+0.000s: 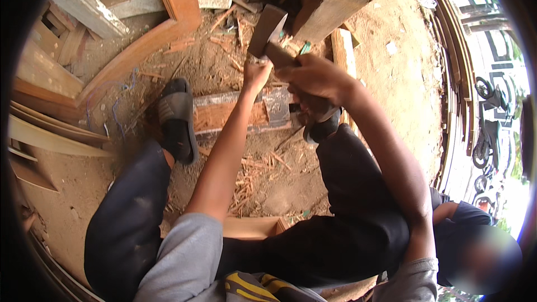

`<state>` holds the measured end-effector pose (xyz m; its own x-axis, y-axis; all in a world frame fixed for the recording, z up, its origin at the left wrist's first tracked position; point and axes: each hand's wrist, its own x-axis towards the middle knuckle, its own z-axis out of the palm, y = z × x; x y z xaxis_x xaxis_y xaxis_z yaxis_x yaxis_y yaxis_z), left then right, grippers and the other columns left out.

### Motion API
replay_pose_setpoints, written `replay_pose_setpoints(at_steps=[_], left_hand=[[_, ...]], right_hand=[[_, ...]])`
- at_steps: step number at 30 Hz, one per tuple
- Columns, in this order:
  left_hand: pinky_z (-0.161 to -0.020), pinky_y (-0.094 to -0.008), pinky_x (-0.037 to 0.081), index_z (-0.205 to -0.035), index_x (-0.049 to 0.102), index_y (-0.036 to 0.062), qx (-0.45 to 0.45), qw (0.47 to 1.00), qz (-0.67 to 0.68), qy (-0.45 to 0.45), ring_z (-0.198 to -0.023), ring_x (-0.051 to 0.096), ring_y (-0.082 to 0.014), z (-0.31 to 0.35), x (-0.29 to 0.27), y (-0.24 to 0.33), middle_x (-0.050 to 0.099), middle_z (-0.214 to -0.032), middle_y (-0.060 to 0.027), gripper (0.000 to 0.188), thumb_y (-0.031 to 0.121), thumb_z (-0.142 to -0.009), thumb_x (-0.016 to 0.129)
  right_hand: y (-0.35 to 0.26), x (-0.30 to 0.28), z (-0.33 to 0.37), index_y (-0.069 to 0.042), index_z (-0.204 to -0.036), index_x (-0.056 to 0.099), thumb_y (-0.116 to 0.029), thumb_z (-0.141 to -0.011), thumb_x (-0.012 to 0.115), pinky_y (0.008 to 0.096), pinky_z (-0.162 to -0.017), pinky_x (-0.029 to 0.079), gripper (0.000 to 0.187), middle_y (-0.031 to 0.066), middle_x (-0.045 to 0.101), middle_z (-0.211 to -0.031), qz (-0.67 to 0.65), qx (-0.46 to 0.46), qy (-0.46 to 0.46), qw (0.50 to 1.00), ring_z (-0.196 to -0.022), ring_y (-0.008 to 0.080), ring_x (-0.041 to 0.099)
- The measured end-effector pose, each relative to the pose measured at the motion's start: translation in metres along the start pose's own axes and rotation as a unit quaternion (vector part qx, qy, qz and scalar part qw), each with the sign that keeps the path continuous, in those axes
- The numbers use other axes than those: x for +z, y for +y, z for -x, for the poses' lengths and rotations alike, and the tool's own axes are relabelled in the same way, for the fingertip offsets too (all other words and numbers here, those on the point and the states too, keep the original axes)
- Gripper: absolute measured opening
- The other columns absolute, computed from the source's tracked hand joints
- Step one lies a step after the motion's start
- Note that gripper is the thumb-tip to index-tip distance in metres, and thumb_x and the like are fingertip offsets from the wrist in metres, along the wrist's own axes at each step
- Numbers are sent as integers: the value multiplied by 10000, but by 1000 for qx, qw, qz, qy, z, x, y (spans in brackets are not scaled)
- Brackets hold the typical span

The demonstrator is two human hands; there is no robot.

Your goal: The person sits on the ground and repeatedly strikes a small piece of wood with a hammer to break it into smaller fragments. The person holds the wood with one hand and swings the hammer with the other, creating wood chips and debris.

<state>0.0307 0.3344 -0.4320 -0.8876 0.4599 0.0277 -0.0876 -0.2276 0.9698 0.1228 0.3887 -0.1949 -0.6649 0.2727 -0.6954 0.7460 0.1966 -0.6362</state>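
My right hand point(319, 78) is wrapped round the short wooden handle of a hatchet point(269, 29). Its broad, dull metal blade points away from me and to the left. Just below the blade, my left hand point(257, 76) is closed, with its fingertips near the hatchet's head. Whatever it grips, if anything, is hidden or too small to name. Under my hands a worn wooden block point(274, 106) with a hollowed middle lies on the ground between my feet.
Wood chips point(254, 182) litter the dirt around the block. At left stand a curved wooden frame point(126, 50) and stacked boards. A thick timber post point(341, 5) rises at the far right. Another person point(470, 235) is at the lower right, and long planks point(456, 50) line the right side.
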Motion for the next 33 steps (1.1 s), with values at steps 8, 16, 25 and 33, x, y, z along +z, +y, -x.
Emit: replay_pose_setpoints(at_steps=[8,16,25,33], left_hand=[[-500,-306,450,-736,588,15,-80,994,-71,-35,-544,530,-134,-10,-3,-9,593,-648,-53,86,96,-709,592],[-607,-308,474,-825,617,6,-63,995,-75,-27,-666,576,-161,-18,-17,-31,618,-724,-57,119,88,-745,585],[-538,-267,427,-838,609,-8,-13,999,-44,-27,-628,544,-98,-19,-6,-19,607,-708,-20,146,133,-800,598],[-452,-272,384,-669,566,24,-252,958,-134,13,-501,503,-129,-62,-6,-42,535,-589,-47,170,183,-724,588]], right_hand=[[-71,-19,77,-20,-886,538,-261,-859,591,228,-420,412,249,44,541,-605,-49,-343,208,915,-451,91,511],[12,26,-27,51,-917,484,-235,-824,603,373,-516,482,323,200,591,-676,127,-298,313,893,-565,293,599],[15,2,-8,34,-902,519,-252,-837,599,267,-418,465,304,36,533,-650,-31,3,22,999,-496,108,534],[59,-12,-33,35,-852,528,-242,-845,591,275,-406,468,284,49,539,-662,-113,63,48,990,-490,122,542]])
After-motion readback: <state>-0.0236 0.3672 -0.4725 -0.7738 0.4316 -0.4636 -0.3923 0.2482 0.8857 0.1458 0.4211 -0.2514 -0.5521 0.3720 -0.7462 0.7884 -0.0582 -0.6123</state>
